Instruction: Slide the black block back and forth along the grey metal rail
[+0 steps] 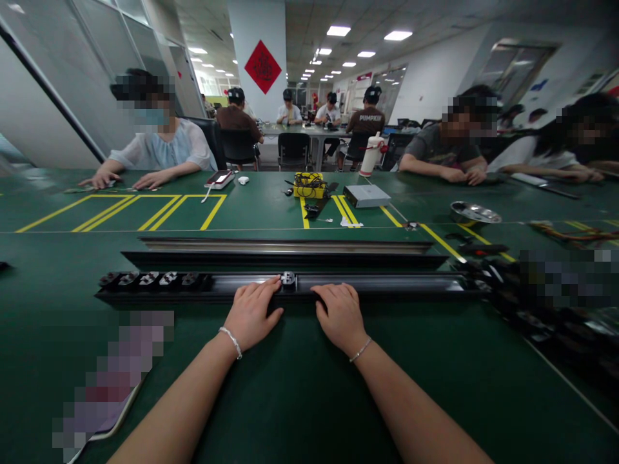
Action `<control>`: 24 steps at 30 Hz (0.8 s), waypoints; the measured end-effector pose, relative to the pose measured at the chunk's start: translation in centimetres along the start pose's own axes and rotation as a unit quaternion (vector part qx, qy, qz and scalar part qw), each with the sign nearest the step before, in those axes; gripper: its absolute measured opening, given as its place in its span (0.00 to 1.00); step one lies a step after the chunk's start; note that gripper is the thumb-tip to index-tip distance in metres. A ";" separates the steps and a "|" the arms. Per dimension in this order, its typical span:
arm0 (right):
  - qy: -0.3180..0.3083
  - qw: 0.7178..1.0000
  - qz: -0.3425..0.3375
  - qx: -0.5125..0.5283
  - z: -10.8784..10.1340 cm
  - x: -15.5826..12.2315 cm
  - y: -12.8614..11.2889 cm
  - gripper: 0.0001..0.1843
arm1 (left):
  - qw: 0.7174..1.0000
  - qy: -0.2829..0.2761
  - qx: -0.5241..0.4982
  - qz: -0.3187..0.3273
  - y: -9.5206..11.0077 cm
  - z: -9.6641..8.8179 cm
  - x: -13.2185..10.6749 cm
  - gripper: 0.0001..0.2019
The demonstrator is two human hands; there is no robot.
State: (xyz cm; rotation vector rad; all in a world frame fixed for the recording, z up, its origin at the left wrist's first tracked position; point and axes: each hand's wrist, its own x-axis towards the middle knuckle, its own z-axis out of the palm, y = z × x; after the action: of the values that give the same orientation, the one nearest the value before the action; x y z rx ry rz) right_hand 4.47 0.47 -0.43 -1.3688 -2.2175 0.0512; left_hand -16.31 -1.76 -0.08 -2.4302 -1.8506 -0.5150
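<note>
A long black channel-shaped rail [387, 284] lies across the table in front of me. Several small black-and-silver modules, which look like power-socket inserts [148, 279], sit in a row at its left end. One more such module [288, 279] stands in the channel near the middle, between my hands. My left hand [251, 314] lies over the rail's near edge, fingers stretched out, its fingertips at the left side of that module. To the right of the module, my right hand [341, 316] rests on the near edge with its fingers loosely bent and apart, gripping nothing visible.
Behind the rail lies another long black profile [285, 254]. Many dark parts are piled at the right [546, 309]. Farther back are a yellow basket of cables [309, 185], a grey box [366, 195] and a metal bowl [475, 212]. Other people sit across the green table [271, 399].
</note>
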 end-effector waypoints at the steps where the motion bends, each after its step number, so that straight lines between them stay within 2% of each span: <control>1: 0.000 1.000 -0.001 -0.001 0.0 0.0 0.0 0.14 | 1.000 -0.002 -0.001 -0.001 0.0 0.0 0.0 0.23; 24: -0.001 1.000 -0.003 -0.001 -0.1 -0.1 -0.1 0.15 | 1.000 -0.020 -0.009 -0.009 0.1 -0.2 0.2 0.23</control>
State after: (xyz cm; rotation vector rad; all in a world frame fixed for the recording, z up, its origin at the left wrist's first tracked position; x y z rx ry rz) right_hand 4.49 0.33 -0.32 -1.3627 -2.2242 0.0478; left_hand -16.19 -1.71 0.19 -2.4548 -1.8937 -0.4898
